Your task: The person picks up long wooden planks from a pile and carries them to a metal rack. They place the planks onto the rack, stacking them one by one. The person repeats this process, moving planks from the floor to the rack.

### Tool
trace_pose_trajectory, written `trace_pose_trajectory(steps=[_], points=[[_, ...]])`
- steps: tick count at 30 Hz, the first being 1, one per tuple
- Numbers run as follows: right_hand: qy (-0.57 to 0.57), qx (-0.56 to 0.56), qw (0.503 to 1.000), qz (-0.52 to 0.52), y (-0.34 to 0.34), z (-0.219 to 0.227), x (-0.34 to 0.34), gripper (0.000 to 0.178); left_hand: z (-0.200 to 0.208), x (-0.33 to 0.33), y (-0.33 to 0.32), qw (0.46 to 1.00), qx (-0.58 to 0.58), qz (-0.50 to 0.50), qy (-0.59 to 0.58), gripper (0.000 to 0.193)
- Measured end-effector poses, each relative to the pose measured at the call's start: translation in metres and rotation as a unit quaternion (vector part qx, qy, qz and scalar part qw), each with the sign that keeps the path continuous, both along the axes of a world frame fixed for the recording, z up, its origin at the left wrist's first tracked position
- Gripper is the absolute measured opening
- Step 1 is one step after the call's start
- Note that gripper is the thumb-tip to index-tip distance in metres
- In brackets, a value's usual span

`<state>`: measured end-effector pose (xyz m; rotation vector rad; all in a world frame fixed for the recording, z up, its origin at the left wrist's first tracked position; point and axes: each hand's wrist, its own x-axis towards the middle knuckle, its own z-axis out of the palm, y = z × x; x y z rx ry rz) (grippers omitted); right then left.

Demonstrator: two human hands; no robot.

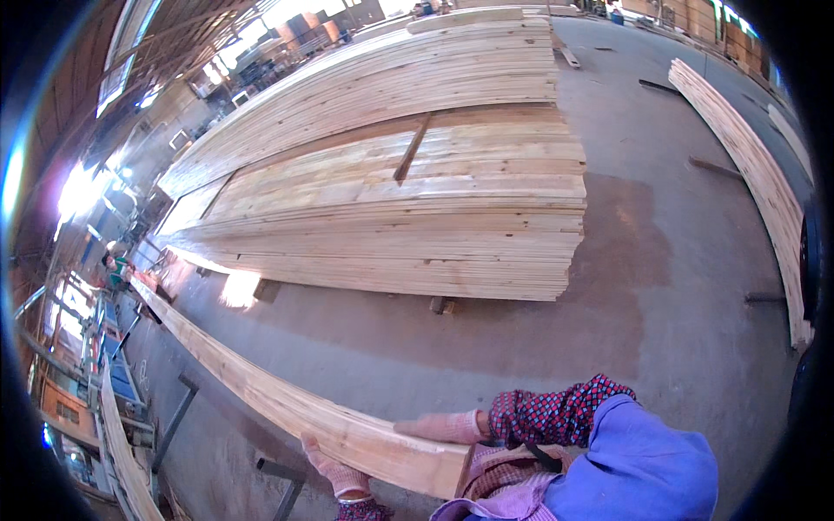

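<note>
A long pale wooden plank (373, 437), perhaps a few lying together, slants from my waist toward the far left. My left hand (334, 469), in a pinkish knitted glove, grips its near edge, the fingertips against the side. My right hand (445, 426), gloved alike, lies along the far edge with its fingers stretched out toward the left; their tips are slightly blurred. Patterned sleeve covers (552, 415) reach over my forearms. At the plank's distant end stands another person (115, 271) in green; that person's hands are too small to make out.
A large stack of planks (408, 252) rests on low supports beyond me. More planks (747, 165) lie in a long pile at the right. Metal stands (174, 425) and another long board (122, 443) are at the left, near machinery. Concrete floor (521, 347) runs between them.
</note>
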<state>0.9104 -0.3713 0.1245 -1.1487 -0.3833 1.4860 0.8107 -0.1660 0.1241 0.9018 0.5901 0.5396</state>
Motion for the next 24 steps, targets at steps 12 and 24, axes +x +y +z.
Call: trace_pose_trajectory(steps=[12, 24], points=[[-0.509, -0.075, 0.854, 0.079, -0.136, -0.003, 0.305, 0.034, 0.0, 0.298, -0.116, 0.954, -0.271, -0.125, -0.026, 0.076], [-0.446, -0.132, 0.885, -0.029, -0.319, 0.034, 0.568, 0.04, 0.041, 0.563, -0.27, 0.92, -0.35, -0.173, -0.032, 0.065]])
